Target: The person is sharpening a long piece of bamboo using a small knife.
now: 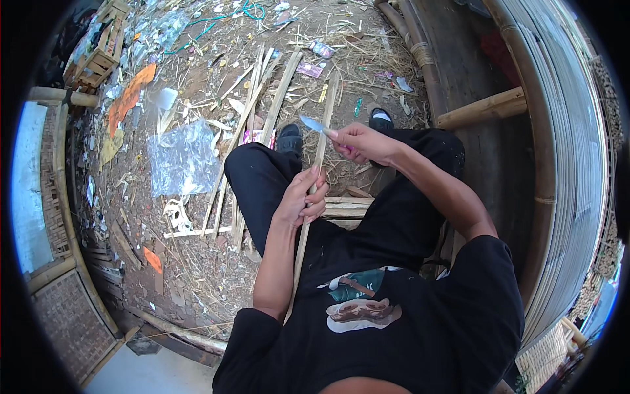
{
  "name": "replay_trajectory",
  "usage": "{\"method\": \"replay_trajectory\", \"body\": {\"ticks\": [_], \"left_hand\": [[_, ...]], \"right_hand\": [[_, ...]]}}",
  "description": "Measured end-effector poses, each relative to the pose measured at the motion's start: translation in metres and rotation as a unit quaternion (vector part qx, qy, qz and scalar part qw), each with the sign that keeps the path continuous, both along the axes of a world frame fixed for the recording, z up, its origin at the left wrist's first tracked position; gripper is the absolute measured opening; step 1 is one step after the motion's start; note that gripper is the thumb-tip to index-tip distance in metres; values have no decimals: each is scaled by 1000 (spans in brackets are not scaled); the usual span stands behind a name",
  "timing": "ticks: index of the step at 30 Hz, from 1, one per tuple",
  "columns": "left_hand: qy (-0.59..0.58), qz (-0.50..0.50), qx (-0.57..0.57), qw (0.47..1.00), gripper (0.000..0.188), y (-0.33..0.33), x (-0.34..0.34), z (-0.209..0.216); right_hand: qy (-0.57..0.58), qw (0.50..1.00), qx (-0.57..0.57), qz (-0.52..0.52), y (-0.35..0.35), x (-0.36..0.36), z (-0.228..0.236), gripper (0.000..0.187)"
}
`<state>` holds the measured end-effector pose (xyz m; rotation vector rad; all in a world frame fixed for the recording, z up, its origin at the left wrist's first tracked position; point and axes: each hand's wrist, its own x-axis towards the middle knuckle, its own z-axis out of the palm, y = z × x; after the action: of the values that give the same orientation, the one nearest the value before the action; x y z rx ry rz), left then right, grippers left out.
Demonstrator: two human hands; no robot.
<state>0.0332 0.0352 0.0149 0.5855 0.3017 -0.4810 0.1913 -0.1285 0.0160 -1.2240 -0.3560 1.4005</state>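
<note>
My left hand (pixel 306 195) is closed round a long, flat bamboo strip (pixel 321 150), which runs from beside my left side up and away between my knees. In my right hand (pixel 359 142) is a knife (pixel 314 124), its handle mostly hidden by my fingers. The pale blade points left and lies across the strip, well above my left hand; whether its edge touches the wood I cannot tell. Further strips (pixel 283 92) lie on the ground to the left of the held one, reaching past my left shoe (pixel 289 139).
The ground is strewn with shavings and litter, with a clear plastic sheet (pixel 182 161) and an orange scrap (pixel 130 96) at the left. A wooden crate (pixel 105 46) stands far left. Bamboo poles (pixel 482 108) and a stack of thin slats (pixel 566 144) rise close on my right.
</note>
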Motion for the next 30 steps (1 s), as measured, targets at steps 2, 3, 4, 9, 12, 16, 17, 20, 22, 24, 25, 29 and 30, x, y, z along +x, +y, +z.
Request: {"method": "replay_trajectory", "body": {"ticks": [2, 3, 4, 9, 12, 16, 17, 20, 22, 24, 25, 29, 30], "left_hand": [[-11, -1, -5, 1000, 35, 1, -5, -3], [-9, -5, -6, 1000, 35, -1, -6, -2], [-4, -6, 9, 1000, 35, -2, -4, -1], [-9, -8, 8, 1000, 35, 0, -5, -4], [17, -16, 39, 999, 35, -5, -9, -3], [-4, -16, 45, 999, 35, -2, -6, -6], [-3, -16, 34, 999, 35, -2, -7, -7], [1, -17, 29, 999, 35, -5, -7, -5], [6, -20, 43, 999, 35, -3, -5, -3], [5, -14, 40, 999, 35, -3, -6, -5], [6, -12, 37, 999, 34, -3, -7, -5], [17, -17, 62, 998, 35, -3, -4, -4], [4, -22, 44, 999, 35, -5, -2, -5]], "right_hand": [[-28, 998, 17, 51, 4, -19, 2, 47], [-75, 995, -10, 69, 1, -11, -1, 46], [-28, 996, -23, 78, -2, 3, -4, 46], [11, 1000, 8, 12, 2, -7, -6, 47], [-28, 999, 1, 37, 0, 0, -11, 46], [-15, 997, -5, -72, -3, 19, -9, 45], [4, 999, -5, -34, -3, 6, -8, 45], [-28, 999, -27, -17, -10, 19, -15, 46], [-44, 995, -10, -94, -12, 44, -11, 46], [-19, 998, -33, -54, -9, 21, -3, 46], [-19, 999, -25, -17, -5, 13, -3, 47], [-18, 977, -63, -202, -16, 60, -18, 46], [-19, 977, -61, -204, -23, 71, -19, 46]]}}
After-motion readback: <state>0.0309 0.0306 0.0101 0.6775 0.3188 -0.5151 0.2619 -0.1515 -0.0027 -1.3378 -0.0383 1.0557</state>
